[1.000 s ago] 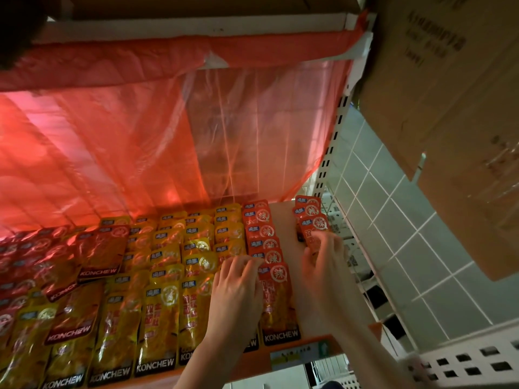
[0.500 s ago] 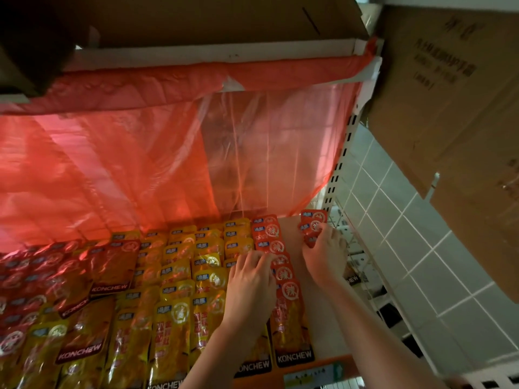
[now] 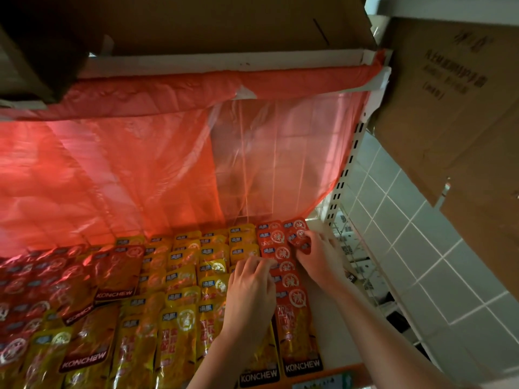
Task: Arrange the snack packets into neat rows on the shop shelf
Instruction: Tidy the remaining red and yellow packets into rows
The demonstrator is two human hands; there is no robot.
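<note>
My right hand point(image 3: 317, 258) pinches a few red packets point(image 3: 298, 234) at the shelf's point(image 3: 331, 310) back right corner while my left point(image 3: 250, 290) lies flat on the row; they look light, floppy and slick, so I'd grip edges.

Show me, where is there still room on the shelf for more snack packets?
Bare shelf shows only on the right: a strip between the red packet row and the shelf's right edge, partly under the right hand and its arm. Left of that it is crowded: yellow packets overlap row on row, with the left hand resting on them.
</note>
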